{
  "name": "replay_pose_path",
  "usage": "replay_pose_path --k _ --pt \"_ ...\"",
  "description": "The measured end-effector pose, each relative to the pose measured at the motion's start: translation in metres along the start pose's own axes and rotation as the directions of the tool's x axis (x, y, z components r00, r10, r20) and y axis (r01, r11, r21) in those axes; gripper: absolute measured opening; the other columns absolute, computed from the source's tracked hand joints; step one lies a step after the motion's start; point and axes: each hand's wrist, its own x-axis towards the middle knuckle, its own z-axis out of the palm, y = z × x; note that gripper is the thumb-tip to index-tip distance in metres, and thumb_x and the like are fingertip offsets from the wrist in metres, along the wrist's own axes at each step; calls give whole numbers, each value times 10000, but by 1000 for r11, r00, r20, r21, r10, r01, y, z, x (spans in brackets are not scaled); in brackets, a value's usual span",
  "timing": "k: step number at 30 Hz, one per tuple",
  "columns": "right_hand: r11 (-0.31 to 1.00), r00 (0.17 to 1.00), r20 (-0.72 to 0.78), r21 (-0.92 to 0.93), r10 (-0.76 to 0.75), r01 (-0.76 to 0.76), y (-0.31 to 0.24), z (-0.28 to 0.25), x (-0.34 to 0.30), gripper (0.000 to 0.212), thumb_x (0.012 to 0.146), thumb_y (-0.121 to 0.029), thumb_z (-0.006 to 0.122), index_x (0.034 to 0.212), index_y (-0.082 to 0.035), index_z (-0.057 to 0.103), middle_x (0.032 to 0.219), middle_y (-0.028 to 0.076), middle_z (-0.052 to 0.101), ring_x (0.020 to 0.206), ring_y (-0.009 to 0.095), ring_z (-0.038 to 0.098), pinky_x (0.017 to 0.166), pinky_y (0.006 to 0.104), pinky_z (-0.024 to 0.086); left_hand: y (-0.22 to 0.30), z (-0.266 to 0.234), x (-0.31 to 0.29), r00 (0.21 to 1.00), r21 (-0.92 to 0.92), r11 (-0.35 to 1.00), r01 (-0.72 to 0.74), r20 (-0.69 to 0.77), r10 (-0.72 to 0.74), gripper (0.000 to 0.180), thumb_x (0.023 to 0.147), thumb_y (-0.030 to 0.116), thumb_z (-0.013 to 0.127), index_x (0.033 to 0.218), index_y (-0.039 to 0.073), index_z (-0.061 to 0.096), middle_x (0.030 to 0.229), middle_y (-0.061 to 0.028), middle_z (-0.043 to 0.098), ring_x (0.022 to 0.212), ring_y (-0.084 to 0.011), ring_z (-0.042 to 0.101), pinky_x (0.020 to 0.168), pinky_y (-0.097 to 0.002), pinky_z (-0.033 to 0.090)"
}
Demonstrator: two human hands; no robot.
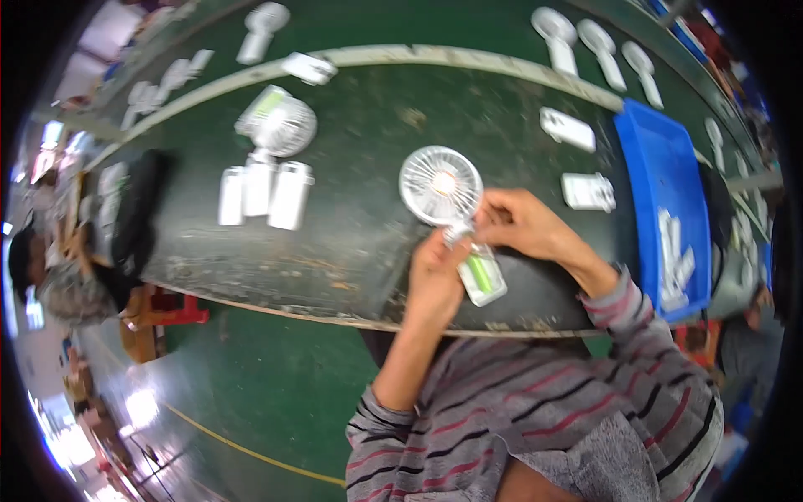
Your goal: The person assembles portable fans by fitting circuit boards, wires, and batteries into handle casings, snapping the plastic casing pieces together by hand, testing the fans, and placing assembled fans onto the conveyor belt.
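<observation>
A white handheld fan [441, 186] with a round grille is in front of me, its head pointing away. My left hand [436, 269] is closed around the fan's neck from the left. On the right side of that neck, my right hand [525, 226] has thumb and fingers pinched together; its fingertips touch the fan, and any small part between them is hidden. Below the hands, a white handle shell [495, 294] lies open with a green battery [479, 272] inside. My left fingers cover the joint between shell and neck.
Another fan [290, 127] lies at the left, beside white handle covers [289, 195]. Two white casings [567, 130] lie at the right, near a blue bin [663, 159] holding white parts. Several fans [555, 35] lie beyond a pale rail [401, 54]. A person [71, 284] sits far left.
</observation>
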Motion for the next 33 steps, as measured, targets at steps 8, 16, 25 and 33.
replay_pose_path --k 8,16,25,33 --pt "960 962 -144 -197 -230 200 -27 25 -39 167 716 -37 690 839 3 585 719 21 563 590 73 488 523 226 401 -28 6 -9 975 -104 970 -219 16 221 278 922 53 439 1189 -24 443 1149 -99 538 985 -132 541 869 -277 443" --pt "731 771 -196 -519 -606 443 -34 40 -35 136 712 16 658 831 13 593 748 104 573 643 228 558 553 293 450 -10 25 -14 906 -18 905 -424 -12 424 330 925 24 398 1242 -67 386 1242 -159 482 1137 -211 484 975 -326 384" --pt "854 820 -313 -384 -479 352 -39 36 -27 78 741 41 622 811 37 586 817 108 572 658 181 578 562 264 456 -12 31 -12 818 162 806 -570 11 576 345 918 16 401 1255 -53 388 1232 -136 484 1126 -187 483 979 -309 360" --pt "920 898 -276 -292 -341 260 -37 27 -24 72 695 45 623 754 66 587 817 116 588 645 166 587 572 250 475 -34 22 -9 743 440 681 -586 -43 667 270 900 98 511 1120 -54 477 902 -85 574 769 -107 488 679 -251 418"
